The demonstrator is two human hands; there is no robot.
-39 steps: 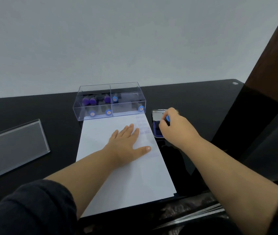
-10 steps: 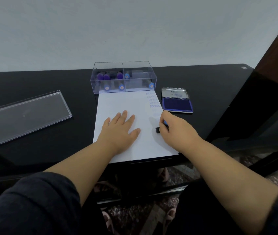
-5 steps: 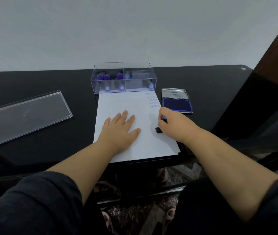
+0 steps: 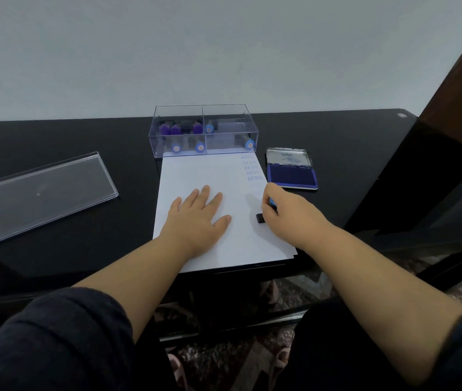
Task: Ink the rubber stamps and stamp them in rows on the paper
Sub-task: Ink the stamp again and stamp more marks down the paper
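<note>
A white sheet of paper point(image 4: 196, 173) lies on the black table, with a column of blue "AIR MAIL" prints point(image 4: 253, 170) down its far right edge. My left hand point(image 4: 197, 218) rests flat on the sheet, fingers spread. My right hand point(image 4: 289, 213) grips a rubber stamp point(image 4: 261, 217) with a blue handle and black base, its base down on the paper near the right edge, below the prints. The open ink pad point(image 4: 292, 174), dark blue with its lid tipped back, sits just right of the sheet.
A clear plastic box point(image 4: 204, 131) holding several purple and blue stamps stands at the paper's far edge. Its clear lid point(image 4: 35, 196) lies at the left. The table's front edge runs just below the paper; floor and feet show beneath.
Since 3.9 s ago my right hand left the ink pad and brought the stamp down onto the paper. In the last second the hand has hardly shifted.
</note>
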